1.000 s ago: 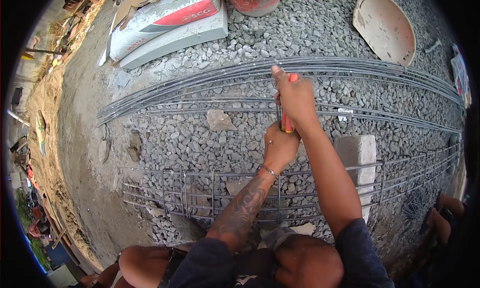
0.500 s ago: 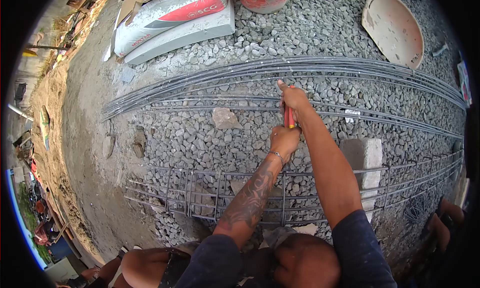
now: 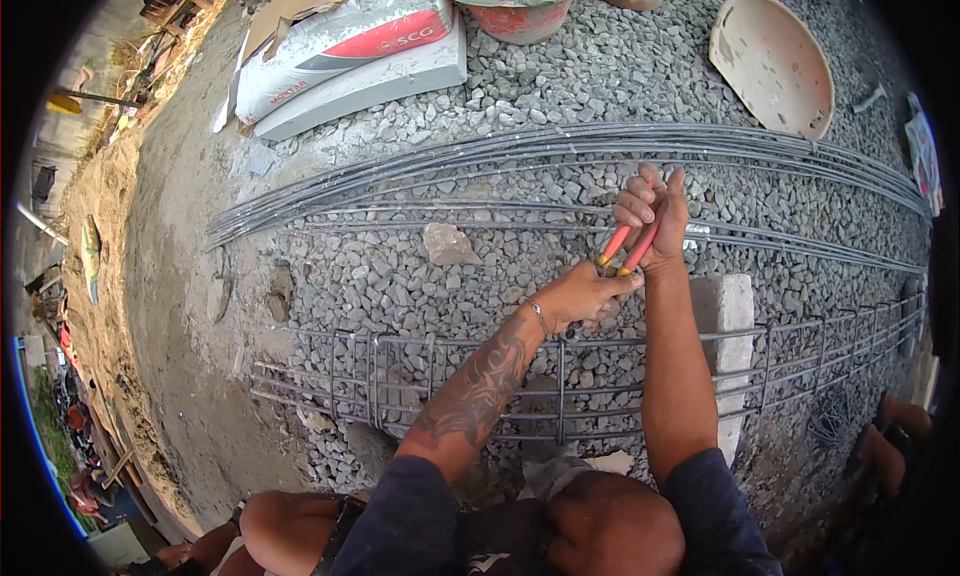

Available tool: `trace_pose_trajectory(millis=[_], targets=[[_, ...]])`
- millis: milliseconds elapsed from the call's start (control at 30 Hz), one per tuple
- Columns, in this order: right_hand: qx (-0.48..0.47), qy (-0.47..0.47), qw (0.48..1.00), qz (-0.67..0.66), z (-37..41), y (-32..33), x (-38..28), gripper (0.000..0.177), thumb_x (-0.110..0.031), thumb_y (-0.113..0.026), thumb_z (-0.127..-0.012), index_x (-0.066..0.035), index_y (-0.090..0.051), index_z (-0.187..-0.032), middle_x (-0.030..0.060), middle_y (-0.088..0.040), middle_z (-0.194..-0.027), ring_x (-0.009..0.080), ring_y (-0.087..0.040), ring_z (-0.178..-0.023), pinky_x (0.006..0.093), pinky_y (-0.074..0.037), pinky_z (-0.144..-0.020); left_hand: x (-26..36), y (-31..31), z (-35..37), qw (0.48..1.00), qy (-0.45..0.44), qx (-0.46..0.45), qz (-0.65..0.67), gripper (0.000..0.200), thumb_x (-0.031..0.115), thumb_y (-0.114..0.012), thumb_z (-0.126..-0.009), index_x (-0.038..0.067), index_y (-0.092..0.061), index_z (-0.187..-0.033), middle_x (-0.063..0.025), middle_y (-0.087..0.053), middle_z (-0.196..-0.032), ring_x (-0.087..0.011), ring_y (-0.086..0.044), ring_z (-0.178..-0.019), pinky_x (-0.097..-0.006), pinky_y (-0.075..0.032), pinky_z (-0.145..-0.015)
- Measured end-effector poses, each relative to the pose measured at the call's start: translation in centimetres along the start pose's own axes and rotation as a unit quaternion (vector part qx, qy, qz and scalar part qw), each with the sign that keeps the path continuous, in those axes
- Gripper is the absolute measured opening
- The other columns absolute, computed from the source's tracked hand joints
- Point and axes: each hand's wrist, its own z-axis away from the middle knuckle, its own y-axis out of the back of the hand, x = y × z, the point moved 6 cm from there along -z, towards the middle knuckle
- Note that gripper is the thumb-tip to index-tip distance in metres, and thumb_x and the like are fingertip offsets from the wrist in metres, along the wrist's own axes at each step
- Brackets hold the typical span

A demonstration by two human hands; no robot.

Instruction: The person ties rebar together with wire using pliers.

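My right hand (image 3: 662, 216), palm turned up, has its fingers curled around the red handles of a pair of pliers (image 3: 640, 248) with yellow near the pivot. The handles stand slightly apart. Just below, my left hand (image 3: 585, 294) is closed around the head end of the pliers, its thumb pointing right; the jaws are hidden behind its fingers. Both hands are above the gravel, between a few loose steel rods (image 3: 430, 207) and a long rebar cage (image 3: 480, 391) lying nearer my knees.
A bundle of long rods (image 3: 480, 148) crosses the gravel. Behind it are mortar bags (image 3: 350, 61), a red bucket (image 3: 525, 16) and a shallow pan (image 3: 775, 66). A concrete block (image 3: 735, 321) stands by the cage, and a stone (image 3: 450, 244) lies left. Another person's leg (image 3: 885, 461) shows at right.
My right hand has moved right with the pliers and turned palm up, and the handles now spread apart. My left hand has shifted slightly right and down, staying at the pliers' lower end.
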Motion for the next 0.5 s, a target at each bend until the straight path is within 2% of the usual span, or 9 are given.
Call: trace_pose_trajectory(millis=[67, 133, 200, 233, 333, 367, 400, 467, 500], targets=[[0.027, 0.047, 0.998, -0.022, 1.4, 0.5, -0.9, 0.04, -0.047, -0.046, -0.092, -0.008, -0.048, -0.091, -0.0027, -0.044, -0.067, 0.0063, -0.039, -0.05, 0.0232, -0.037, -0.048, -0.1, -0.2, -0.3, 0.996, -0.012, 0.014, -0.087, 0.035, 0.033, -0.063, -0.086, 0.01, -0.048, -0.064, 0.004, -0.045, -0.052, -0.0062, -0.041, -0.039, -0.0211, -0.032, -0.037], [0.009, 0.063, 0.998, -0.028, 2.4, 0.8, -1.5, 0.038, -0.046, -0.045, -0.093, -0.008, -0.047, -0.091, -0.0029, -0.043, -0.066, 0.0061, -0.039, -0.05, 0.023, -0.037, -0.048, 0.1, -0.2, -0.3, 0.99, -0.024, 0.012, -0.138, 0.032, 0.034, -0.063, -0.086, 0.008, -0.052, -0.069, 0.0022, -0.048, -0.056, -0.0065, -0.046, -0.043, -0.0224, -0.035, -0.04], [0.017, 0.104, 0.994, -0.041, 3.5, 1.1, -2.2, 0.037, -0.045, -0.045, -0.093, -0.008, -0.046, -0.09, -0.0029, -0.043, -0.066, 0.006, -0.039, -0.05, 0.0231, -0.037, -0.048, 0.1, -0.9, -0.2, 0.999, 0.007, -0.034, 0.001, 0.03, 0.033, -0.062, -0.086, 0.006, -0.055, -0.076, -0.0003, -0.052, -0.063, -0.0067, -0.05, -0.05, -0.0237, -0.038, -0.043], [0.021, 0.104, 0.993, -0.045, 3.6, 1.3, -2.3, 0.036, -0.044, -0.045, -0.093, -0.009, -0.045, -0.088, -0.0029, -0.043, -0.065, 0.0061, -0.039, -0.05, 0.0232, -0.037, -0.048, -0.4, -0.8, -0.8, 0.998, 0.015, -0.055, -0.031, 0.028, 0.031, -0.061, -0.086, 0.004, -0.056, -0.083, -0.0008, -0.052, -0.067, -0.0061, -0.049, -0.052, -0.0235, -0.039, -0.046], [0.025, 0.091, 0.995, -0.037, 3.3, 1.3, -2.0, 0.036, -0.044, -0.045, -0.093, -0.009, -0.045, -0.088, -0.0032, -0.042, -0.065, 0.0062, -0.039, -0.05, 0.0229, -0.037, -0.047, -0.8, -0.7, -1.2, 0.993, 0.017, -0.112, 0.038, 0.027, 0.031, -0.06, -0.086, 0.006, -0.055, -0.08, 0.0008, -0.049, -0.065, -0.005, -0.043, -0.047, -0.0213, -0.035, -0.042], [0.011, 0.084, 0.996, -0.037, 2.8, 0.7, -1.8, 0.035, -0.044, -0.047, -0.093, -0.009, -0.045, -0.089, -0.0026, -0.043, -0.066, 0.0068, -0.041, -0.051, 0.0241, -0.039, -0.05, -0.6, -0.7, -1.0, 0.995, 0.02, -0.089, 0.026, 0.025, 0.029, -0.062, -0.086, 0.007, -0.053, -0.077, 0.0032, -0.045, -0.06, -0.004, -0.036, -0.044, -0.0191, -0.029, -0.039], [0.011, 0.084, 0.996, -0.037, 2.3, 0.3, -1.8, 0.035, -0.044, -0.047, -0.093, -0.009, -0.045, -0.089, -0.0026, -0.043, -0.066, 0.0068, -0.041, -0.051, 0.0241, -0.039, -0.05, -0.5, -1.1, -0.8, 0.995, 0.02, -0.089, 0.026, 0.025, 0.029, -0.062, -0.086, 0.007, -0.053, -0.077, 0.0032, -0.045, -0.06, -0.004, -0.036, -0.044, -0.0191, -0.029, -0.039], [0.04, 0.019, 0.997, 0.062, 1.1, -0.9, -0.5, 0.034, -0.042, -0.049, -0.092, -0.009, -0.047, -0.089, -0.0015, -0.045, -0.067, 0.0084, -0.043, -0.052, 0.0265, -0.041, -0.052, 0.0, -0.4, 0.0, 0.997, -0.02, 0.06, -0.037, 0.024, 0.026, -0.064, -0.085, 0.008, -0.051, -0.074, 0.005, -0.042, -0.057, -0.003, -0.036, -0.043, -0.0185, -0.025, -0.036], [0.077, 0.008, 0.985, 0.152, 0.5, -1.4, -0.2, 0.033, -0.041, -0.053, -0.09, -0.009, -0.048, -0.088, -0.0008, -0.046, -0.067, 0.0101, -0.045, -0.053, 0.0291, -0.042, -0.053, 0.8, -0.4, 0.8, 0.992, -0.044, 0.103, -0.057, 0.024, 0.023, -0.067, -0.083, 0.007, -0.051, -0.072, 0.0063, -0.042, -0.054, -0.003, -0.037, -0.042, -0.0198, -0.025, -0.035]])
